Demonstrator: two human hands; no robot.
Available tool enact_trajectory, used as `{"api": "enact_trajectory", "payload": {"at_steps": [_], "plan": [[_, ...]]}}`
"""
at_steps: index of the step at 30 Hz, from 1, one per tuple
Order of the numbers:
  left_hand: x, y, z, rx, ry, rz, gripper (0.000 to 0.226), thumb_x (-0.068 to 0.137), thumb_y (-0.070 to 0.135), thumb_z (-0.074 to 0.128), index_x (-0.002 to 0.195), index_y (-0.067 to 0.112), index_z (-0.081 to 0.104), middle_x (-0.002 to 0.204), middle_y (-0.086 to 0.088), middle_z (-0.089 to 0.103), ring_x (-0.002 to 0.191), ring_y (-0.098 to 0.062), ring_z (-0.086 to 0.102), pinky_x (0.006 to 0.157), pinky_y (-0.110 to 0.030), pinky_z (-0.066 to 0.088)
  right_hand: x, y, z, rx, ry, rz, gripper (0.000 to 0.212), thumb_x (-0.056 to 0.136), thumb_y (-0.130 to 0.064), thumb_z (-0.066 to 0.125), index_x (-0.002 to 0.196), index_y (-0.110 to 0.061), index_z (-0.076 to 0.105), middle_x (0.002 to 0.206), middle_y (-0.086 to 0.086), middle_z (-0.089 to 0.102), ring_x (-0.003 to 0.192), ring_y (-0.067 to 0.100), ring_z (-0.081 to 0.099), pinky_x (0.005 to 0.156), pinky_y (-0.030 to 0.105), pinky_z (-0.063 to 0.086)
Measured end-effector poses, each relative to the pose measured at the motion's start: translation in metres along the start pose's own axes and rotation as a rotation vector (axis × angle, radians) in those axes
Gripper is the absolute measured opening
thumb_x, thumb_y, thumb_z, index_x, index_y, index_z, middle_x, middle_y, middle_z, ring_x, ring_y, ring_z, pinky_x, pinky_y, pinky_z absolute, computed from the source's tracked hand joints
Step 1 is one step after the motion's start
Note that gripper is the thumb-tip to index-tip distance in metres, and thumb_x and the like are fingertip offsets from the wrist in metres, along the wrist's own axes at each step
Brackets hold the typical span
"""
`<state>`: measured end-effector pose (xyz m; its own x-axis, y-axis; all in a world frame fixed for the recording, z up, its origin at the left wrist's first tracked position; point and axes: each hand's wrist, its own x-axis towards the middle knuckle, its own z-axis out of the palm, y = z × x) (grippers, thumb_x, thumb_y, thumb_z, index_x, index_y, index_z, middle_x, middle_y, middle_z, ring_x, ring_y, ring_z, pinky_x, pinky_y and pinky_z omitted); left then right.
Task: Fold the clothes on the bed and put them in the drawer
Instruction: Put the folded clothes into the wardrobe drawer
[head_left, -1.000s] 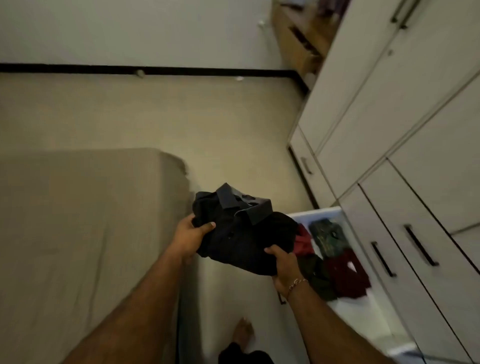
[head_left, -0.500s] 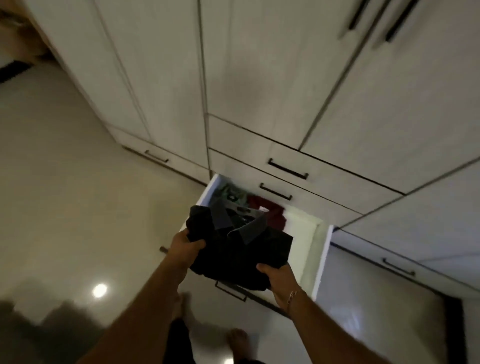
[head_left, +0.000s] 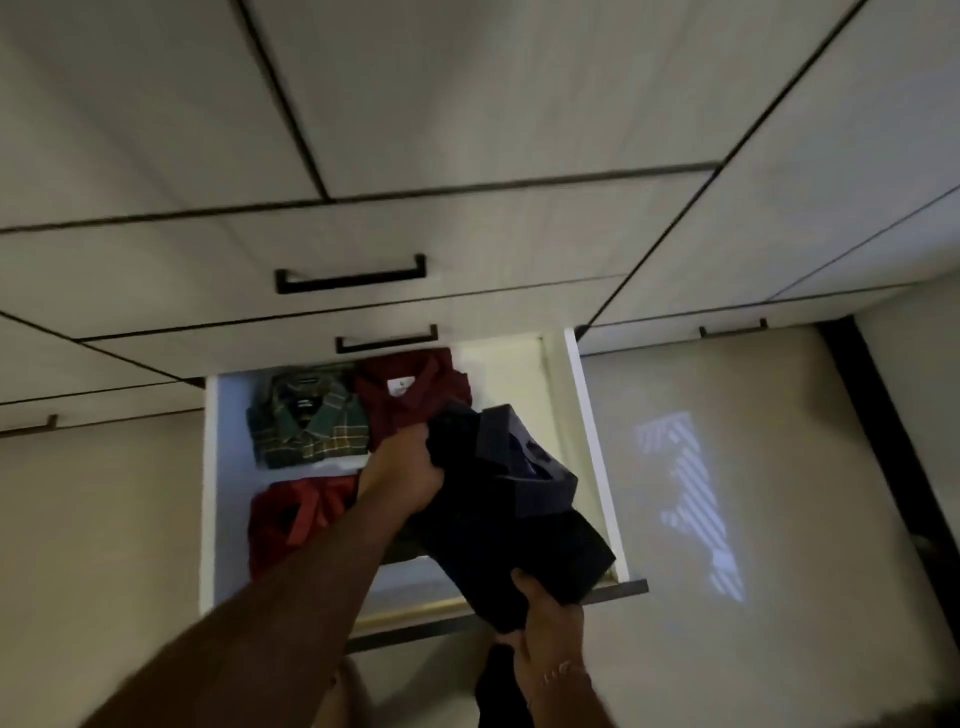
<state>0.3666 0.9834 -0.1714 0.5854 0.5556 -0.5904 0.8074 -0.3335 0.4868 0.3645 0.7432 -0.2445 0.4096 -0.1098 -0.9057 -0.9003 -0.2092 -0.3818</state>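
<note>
Head view: white wardrobe (head_left: 467, 104) across the top, open drawer (head_left: 210, 493) below. Inside, green checked shirt (head_left: 306, 421), maroon shirt (head_left: 410, 389), red shirt (head_left: 291, 514). Over the right half, folded black shirt (head_left: 509, 525), gripped at its left edge by left hand (head_left: 402, 470), at its near edge by right hand (head_left: 545, 618), fingers curled round the cloth.

Striped light patch (head_left: 688, 499) on glossy floor (head_left: 810, 467).

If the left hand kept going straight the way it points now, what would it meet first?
Probably the maroon shirt folded at the back of the open drawer. The left hand, gripping the dark folded shirt, points toward it; depth is unclear.
</note>
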Motion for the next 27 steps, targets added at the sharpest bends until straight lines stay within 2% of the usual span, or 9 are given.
{"api": "enact_trajectory", "payload": {"at_steps": [3,6,9,14,17,20,23,25,27], "plan": [[0.076,0.008,0.062,0.266,0.066,0.034,0.037,0.095,0.025,0.060,0.132,0.022,0.058,0.128,-0.009,0.064,0.116,-0.032,0.061,0.091,-0.039,0.050,0.067,-0.013,0.010,0.119,-0.015,0.025,0.036,0.079,-0.025,0.089,0.102,-0.024,0.061,0.113,0.012,0.069,0.106,0.035,0.064,0.102,0.056,0.053],[0.134,0.011,0.105,0.363,0.097,0.091,0.015,0.095,0.023,0.060,0.110,0.022,0.059,0.112,-0.006,0.067,0.105,-0.028,0.062,0.078,-0.035,0.045,0.127,-0.017,0.028,0.283,-0.018,-0.029,0.044,0.081,-0.008,0.085,0.115,-0.026,0.064,0.118,0.008,0.071,0.110,0.033,0.066,0.103,0.054,0.053],[0.196,0.009,0.139,0.256,0.064,0.160,0.012,0.092,0.022,0.065,0.102,0.022,0.058,0.103,-0.005,0.066,0.100,-0.030,0.064,0.073,-0.035,0.047,0.185,-0.012,0.047,0.446,0.047,-0.061,0.057,0.080,0.002,0.082,0.126,-0.025,0.063,0.121,0.002,0.072,0.114,0.031,0.067,0.107,0.053,0.051],[0.258,-0.028,0.200,-0.188,0.164,0.133,0.085,0.089,0.026,0.079,0.159,0.022,0.031,0.163,-0.003,0.032,0.147,-0.019,0.034,0.117,-0.027,0.028,0.268,0.025,0.066,0.332,0.136,0.116,0.075,0.079,-0.012,0.087,0.142,-0.006,0.046,0.124,0.013,0.065,0.118,0.037,0.063,0.106,0.050,0.050],[0.231,-0.073,0.212,-0.299,0.138,0.105,0.068,0.091,0.023,0.075,0.152,0.026,0.044,0.152,0.004,0.047,0.140,-0.013,0.045,0.114,-0.028,0.035,0.260,0.051,0.063,0.096,0.043,0.156,0.056,0.084,-0.030,0.081,0.128,-0.007,0.054,0.105,0.009,0.062,0.105,0.032,0.062,0.100,0.045,0.051],[0.188,-0.114,0.215,-0.229,-0.002,0.067,0.050,0.092,0.022,0.073,0.136,0.040,0.056,0.141,0.015,0.056,0.130,-0.004,0.051,0.110,-0.032,0.044,0.240,0.058,0.058,0.140,-0.055,0.143,0.060,0.086,-0.007,0.081,0.136,-0.015,0.050,0.111,0.023,0.065,0.100,0.033,0.064,0.085,0.034,0.055],[0.143,-0.142,0.208,-0.194,-0.117,0.022,0.034,0.094,0.023,0.071,0.121,0.040,0.060,0.121,0.020,0.063,0.115,-0.001,0.060,0.103,-0.030,0.050,0.217,0.058,0.046,-0.375,-0.479,-0.169,0.069,0.080,-0.017,0.088,0.138,-0.031,0.052,0.125,0.015,0.064,0.101,0.020,0.067,0.089,0.020,0.056],[0.115,-0.161,0.204,-0.161,-0.293,0.010,0.025,0.091,0.028,0.071,0.110,0.042,0.062,0.108,0.018,0.067,0.100,-0.001,0.064,0.097,-0.033,0.055,0.204,0.058,0.043,-0.957,-0.831,-0.271,0.086,0.069,-0.046,0.093,0.141,-0.047,0.046,0.145,-0.011,0.054,0.129,0.009,0.054,0.113,0.034,0.046],[0.086,-0.188,0.193,-0.018,-0.516,0.014,0.023,0.089,0.031,0.073,0.099,0.047,0.059,0.106,0.014,0.066,0.098,-0.004,0.063,0.096,-0.031,0.053,0.185,0.063,0.054,-1.548,-0.978,-0.419,0.095,0.072,-0.049,0.089,0.151,-0.041,0.038,0.154,-0.008,0.046,0.139,0.019,0.045,0.118,0.046,0.038]]}}
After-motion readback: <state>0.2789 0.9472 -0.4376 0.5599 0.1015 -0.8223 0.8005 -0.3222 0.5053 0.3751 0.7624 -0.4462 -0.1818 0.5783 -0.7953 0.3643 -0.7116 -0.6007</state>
